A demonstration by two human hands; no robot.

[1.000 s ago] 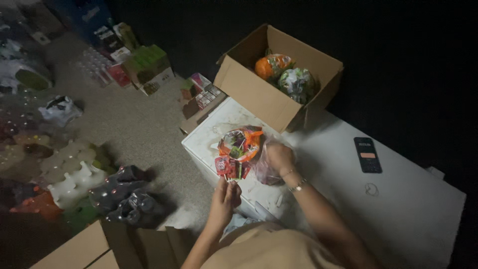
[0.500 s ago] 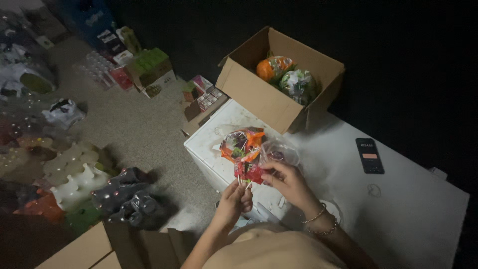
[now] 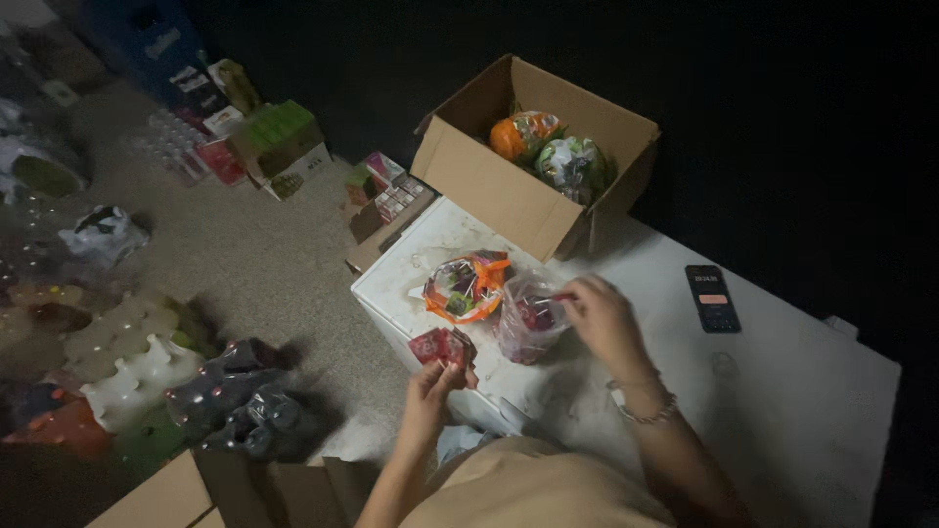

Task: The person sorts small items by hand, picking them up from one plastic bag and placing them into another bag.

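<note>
My right hand has shifted to pinch the clear bag open; left hand now grips red packets (probably sweets), so filling begins.

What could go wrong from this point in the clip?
The left hand pinches a small red packet right at the white table's near edge, so it might drop to the floor. The clear plastic bag is steadied only by the right hand, so it could sag and spill. The filled packed bag beside it could get nudged.
</note>
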